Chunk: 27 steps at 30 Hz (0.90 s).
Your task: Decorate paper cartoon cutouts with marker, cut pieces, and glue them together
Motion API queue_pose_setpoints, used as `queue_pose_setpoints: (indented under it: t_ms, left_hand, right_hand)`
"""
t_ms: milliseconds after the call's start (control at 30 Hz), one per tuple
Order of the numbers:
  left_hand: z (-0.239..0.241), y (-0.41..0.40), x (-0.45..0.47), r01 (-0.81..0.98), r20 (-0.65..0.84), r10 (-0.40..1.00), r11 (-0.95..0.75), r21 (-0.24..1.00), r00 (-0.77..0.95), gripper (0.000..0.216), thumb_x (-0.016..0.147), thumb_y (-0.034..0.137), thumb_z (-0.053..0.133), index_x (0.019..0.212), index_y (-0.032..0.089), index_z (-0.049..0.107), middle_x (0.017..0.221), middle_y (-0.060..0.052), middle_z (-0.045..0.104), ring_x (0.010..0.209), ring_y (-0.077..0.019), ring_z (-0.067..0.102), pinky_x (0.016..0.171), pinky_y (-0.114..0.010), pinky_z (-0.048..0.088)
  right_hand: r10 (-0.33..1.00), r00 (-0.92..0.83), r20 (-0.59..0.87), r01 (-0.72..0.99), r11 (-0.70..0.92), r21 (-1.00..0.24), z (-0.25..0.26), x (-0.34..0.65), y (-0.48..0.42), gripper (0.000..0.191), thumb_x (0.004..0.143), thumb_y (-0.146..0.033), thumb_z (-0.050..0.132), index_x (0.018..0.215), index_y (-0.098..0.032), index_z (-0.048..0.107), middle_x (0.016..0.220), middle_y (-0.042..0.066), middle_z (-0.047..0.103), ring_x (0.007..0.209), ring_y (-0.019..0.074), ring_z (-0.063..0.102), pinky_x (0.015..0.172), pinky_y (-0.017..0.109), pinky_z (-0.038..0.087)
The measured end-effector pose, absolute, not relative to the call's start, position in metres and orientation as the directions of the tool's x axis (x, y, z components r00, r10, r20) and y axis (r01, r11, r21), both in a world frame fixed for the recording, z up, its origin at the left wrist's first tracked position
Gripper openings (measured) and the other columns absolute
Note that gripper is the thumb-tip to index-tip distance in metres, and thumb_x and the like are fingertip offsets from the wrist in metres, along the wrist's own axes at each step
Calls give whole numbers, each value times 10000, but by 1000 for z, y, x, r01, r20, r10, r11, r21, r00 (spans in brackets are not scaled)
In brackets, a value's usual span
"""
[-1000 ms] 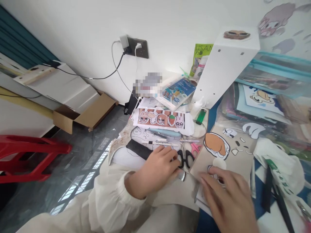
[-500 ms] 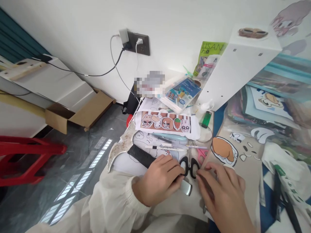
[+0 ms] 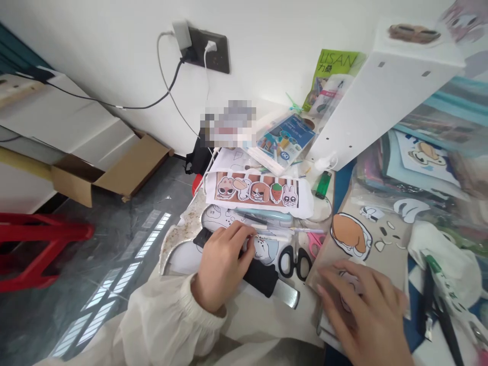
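Note:
My left hand (image 3: 224, 267) curls over a black-wrapped handle (image 3: 263, 277), thumb and index finger on either side of it. The handle ends in a flat metal piece (image 3: 286, 295), and a silvery, rust-speckled part with curved edges (image 3: 182, 231) lies at its other end. Right of the handle, black-handled scissors (image 3: 295, 264) lie with their finger loops showing. My right hand (image 3: 362, 305) is open above the beige board, fingers apart and arched over a white paper cutout (image 3: 348, 284) partly hidden beneath it. A brown-and-white cutout (image 3: 351, 236) lies just beyond.
A printed character sheet (image 3: 263, 193), marker pen (image 3: 274, 237), green lighter (image 3: 324, 184) and blue-labelled pack (image 3: 285, 142) lie behind. A white shelf unit (image 3: 373, 96) stands at the back right. Red stools (image 3: 46, 239) and a cardboard box (image 3: 131, 168) are at left.
My left hand has moved left and slightly up along the handle, away from the scissors. My right hand has shifted a little right and down, uncovering the scissors' loops. The view has tilted slightly.

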<state>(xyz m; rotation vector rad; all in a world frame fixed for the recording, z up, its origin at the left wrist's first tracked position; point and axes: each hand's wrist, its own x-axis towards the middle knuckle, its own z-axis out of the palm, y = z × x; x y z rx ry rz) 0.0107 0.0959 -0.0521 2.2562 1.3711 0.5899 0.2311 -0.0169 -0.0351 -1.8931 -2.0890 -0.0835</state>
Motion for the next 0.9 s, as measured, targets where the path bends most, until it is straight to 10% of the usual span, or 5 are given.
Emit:
queue_pose_setpoints:
  t_ms: [667,900]
  left_hand:
    - [-55,97,12,706,272,809,-587,395,521,129,911,155,468,908,187,593,746,-15,595,643,-186,537,620,-325,438]
    - [-29,128,31,726,379,714,-673,140,589,267,885,125,514,1142,161,574,1220,-130,592,1093,-323,548,867,-464,449]
  right_hand:
    - [959,-17,284,966,89,-244,-37,222,-17,209,904,-258,481,849,-251,683,1074,94,634,1010,284,503,833,416,299]
    - [944,-61,324,959,146,-244,-36,228,-20,178,882,-306,544,1004,-267,667,1095,78,632,1015,266,529,817,388,318]
